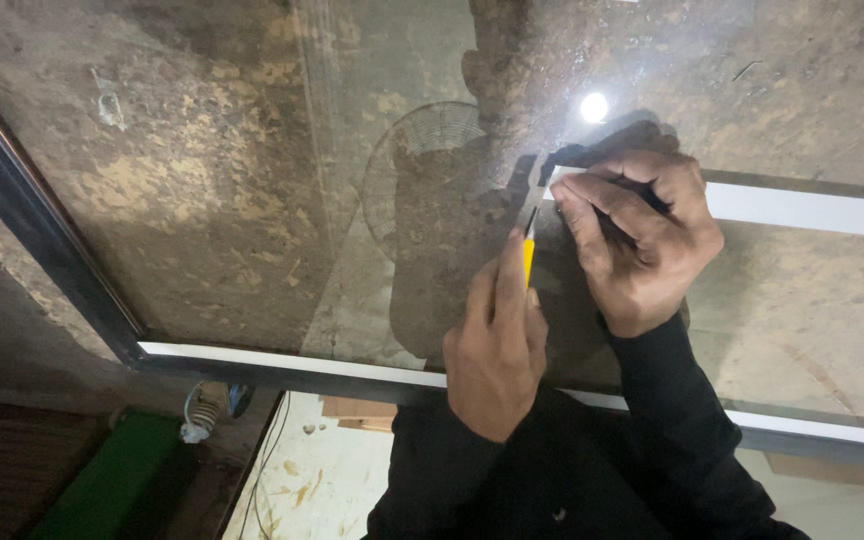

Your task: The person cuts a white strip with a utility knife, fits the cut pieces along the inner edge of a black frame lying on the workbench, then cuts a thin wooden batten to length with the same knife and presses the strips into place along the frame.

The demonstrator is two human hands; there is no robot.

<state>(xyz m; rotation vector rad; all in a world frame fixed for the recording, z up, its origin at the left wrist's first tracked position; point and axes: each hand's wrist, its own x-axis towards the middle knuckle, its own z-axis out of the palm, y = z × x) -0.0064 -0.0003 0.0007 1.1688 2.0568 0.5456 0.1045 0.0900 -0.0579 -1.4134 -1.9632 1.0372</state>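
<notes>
Two hands work on the glass [252, 200]. My left hand [495, 350] is curled tight around a yellow knife [529, 255], its blade tip touching the pane just beyond my fingertips. My right hand [642, 240] is closed, fingers [592, 215] pressing down the end of a white strip [802, 210] that runs off past my knuckles. Another strip [282, 362] lies below my wrists.

A pretty grimy brown-stained surface [182, 170] is seen under the glass, a bright lamp glare [594, 107] and fan reflection [422, 170] are caught, with dusty floor [322, 490] below.
</notes>
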